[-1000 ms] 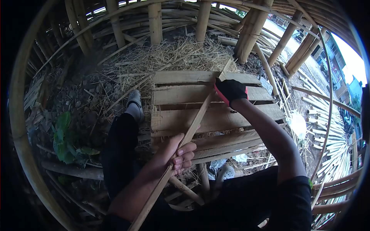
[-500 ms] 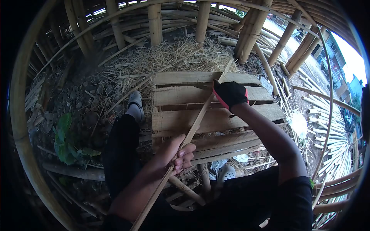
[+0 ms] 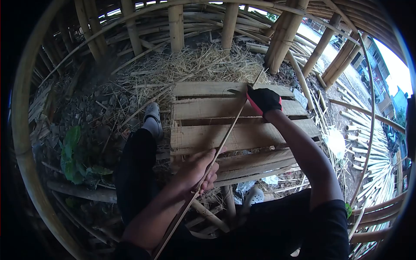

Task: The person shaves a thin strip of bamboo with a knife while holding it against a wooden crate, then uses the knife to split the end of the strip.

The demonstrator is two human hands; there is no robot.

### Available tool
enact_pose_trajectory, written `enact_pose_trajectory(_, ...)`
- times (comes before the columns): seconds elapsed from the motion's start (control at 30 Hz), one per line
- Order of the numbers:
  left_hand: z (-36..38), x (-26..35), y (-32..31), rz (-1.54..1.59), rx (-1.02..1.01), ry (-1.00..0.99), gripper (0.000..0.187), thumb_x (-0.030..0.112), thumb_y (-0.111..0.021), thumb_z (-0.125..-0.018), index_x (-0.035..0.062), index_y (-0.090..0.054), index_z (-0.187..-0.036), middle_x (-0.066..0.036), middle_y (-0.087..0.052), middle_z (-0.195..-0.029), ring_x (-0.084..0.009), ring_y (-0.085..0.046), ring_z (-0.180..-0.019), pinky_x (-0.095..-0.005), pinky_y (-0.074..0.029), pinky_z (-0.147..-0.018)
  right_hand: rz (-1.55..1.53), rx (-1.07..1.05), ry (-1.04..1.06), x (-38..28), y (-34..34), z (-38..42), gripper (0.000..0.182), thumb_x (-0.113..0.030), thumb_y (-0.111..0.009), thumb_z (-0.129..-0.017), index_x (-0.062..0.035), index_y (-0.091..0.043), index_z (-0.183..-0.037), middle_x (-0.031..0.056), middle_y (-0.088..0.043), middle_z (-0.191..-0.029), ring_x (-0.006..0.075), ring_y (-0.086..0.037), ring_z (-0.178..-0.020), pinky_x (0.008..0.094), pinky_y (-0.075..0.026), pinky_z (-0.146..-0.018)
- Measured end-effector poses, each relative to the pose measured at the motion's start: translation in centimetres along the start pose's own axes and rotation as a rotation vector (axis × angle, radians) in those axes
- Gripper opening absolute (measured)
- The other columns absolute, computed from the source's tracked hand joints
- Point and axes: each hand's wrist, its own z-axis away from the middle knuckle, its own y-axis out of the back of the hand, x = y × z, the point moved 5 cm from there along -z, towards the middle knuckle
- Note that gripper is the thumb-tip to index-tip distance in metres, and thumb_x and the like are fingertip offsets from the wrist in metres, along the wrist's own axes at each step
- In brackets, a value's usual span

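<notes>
A long, thin bamboo strip [image 3: 229,131] runs diagonally over the slatted wooden platform [image 3: 208,135], its narrow edge facing up. My bare left hand [image 3: 205,170] is wrapped around the strip's lower part, near the platform's front edge. On my right hand [image 3: 265,102] is a black and red glove; its fingers are closed at the strip's upper part. From that fist a dark knife blade [image 3: 235,91] points left, lying against the strip. The knife's handle is hidden in the glove. The strip's far tip sticks out beyond the right hand.
Straw-like shavings [image 3: 190,65] lie behind the platform, with upright bamboo posts [image 3: 177,28] beyond. Cut bamboo poles [image 3: 368,160] are stacked at the right. A leafy plant [image 3: 73,154] grows at the left. My clog-shod foot [image 3: 152,116] rests beside the platform's left side.
The bamboo strip has turned from its broad face to its narrow edge. My gloved right hand has shifted slightly right with the knife, and the left hand has rolled over a little.
</notes>
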Motion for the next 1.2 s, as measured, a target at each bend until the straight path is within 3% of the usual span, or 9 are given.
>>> enact_pose_trajectory(0.33,0.1,0.0,-0.2,0.05,-0.008,0.019,0.049,0.034,-0.033,-0.108,0.0039,-0.036,-0.147,0.004,-0.035,-0.057,-0.0035,-0.033,-0.037,-0.0199,-0.035,-0.032,0.034,-0.103,0.0,-1.3,0.8,2.6,0.069,-0.056,-0.026,-0.099,-0.0087,-0.076,-0.091,0.0175,-0.072,-0.096,0.037,-0.068,-0.096,0.0453,-0.05,-0.089)
enact_pose_trajectory(0.53,0.1,0.0,-0.2,0.036,-0.002,0.018,0.049,0.035,-0.034,-0.108,0.0053,-0.036,-0.147,0.005,-0.034,-0.057,-0.0024,-0.032,-0.038,-0.0187,-0.034,-0.033,0.071,-0.019,0.113,-2.1,0.0,4.0,0.069,-0.057,-0.027,-0.099,-0.0089,-0.076,-0.089,0.0168,-0.073,-0.091,0.0362,-0.069,-0.091,0.0446,-0.051,-0.086)
enact_pose_trajectory(0.67,-0.2,-0.2,-0.3,0.053,-0.004,0.006,0.05,0.036,-0.034,-0.108,0.0056,-0.036,-0.147,0.005,-0.034,-0.057,-0.0021,-0.032,-0.038,-0.0183,-0.033,-0.033,0.045,-0.019,0.026,-1.5,0.9,2.0,0.069,-0.057,-0.028,-0.098,-0.0075,-0.075,-0.089,0.0153,-0.073,-0.091,0.0345,-0.069,-0.092,0.0438,-0.051,-0.085)
enact_pose_trajectory(0.8,-0.4,-0.5,0.0,0.054,-0.03,0.007,0.047,0.032,-0.03,-0.109,0.0042,-0.037,-0.145,0.002,-0.038,-0.057,-0.0053,-0.039,-0.038,-0.0216,-0.037,-0.033,-0.006,0.046,0.04,-1.0,-0.1,1.9,0.069,-0.057,-0.028,-0.099,-0.0085,-0.076,-0.087,0.0152,-0.073,-0.091,0.0341,-0.069,-0.091,0.0439,-0.051,-0.083)
enact_pose_trajectory(1.0,0.0,-0.5,-0.2,0.06,-0.001,0.021,0.047,0.033,-0.031,-0.108,0.0048,-0.036,-0.146,0.002,-0.038,-0.057,-0.0054,-0.038,-0.038,-0.0214,-0.037,-0.033,0.019,0.049,-0.001,0.0,-0.2,1.1,0.066,-0.056,-0.026,-0.099,-0.0149,-0.076,-0.089,0.0135,-0.073,-0.091,0.0346,-0.069,-0.09,0.0441,-0.051,-0.083)
enact_pose_trajectory(1.1,0.2,-0.4,-0.3,0.029,-0.027,0.01,0.048,0.034,-0.032,-0.108,0.0056,-0.036,-0.147,0.002,-0.038,-0.057,-0.0048,-0.038,-0.038,-0.0206,-0.037,-0.033,0.078,0.026,0.121,-1.6,0.7,1.9,0.067,-0.057,-0.025,-0.099,-0.0156,-0.076,-0.089,0.0137,-0.073,-0.09,0.0349,-0.069,-0.089,0.0445,-0.051,-0.083)
enact_pose_trajectory(1.2,0.0,-0.4,-0.2,0.061,-0.027,0.02,0.049,0.034,-0.032,-0.108,0.0056,-0.035,-0.148,0.002,-0.038,-0.057,-0.0051,-0.038,-0.038,-0.0213,-0.038,-0.033,0.037,0.028,0.024,-0.5,-0.1,1.1,0.067,-0.056,-0.025,-0.1,-0.0145,-0.076,-0.088,0.0141,-0.073,-0.089,0.035,-0.069,-0.089,0.0453,-0.051,-0.083)
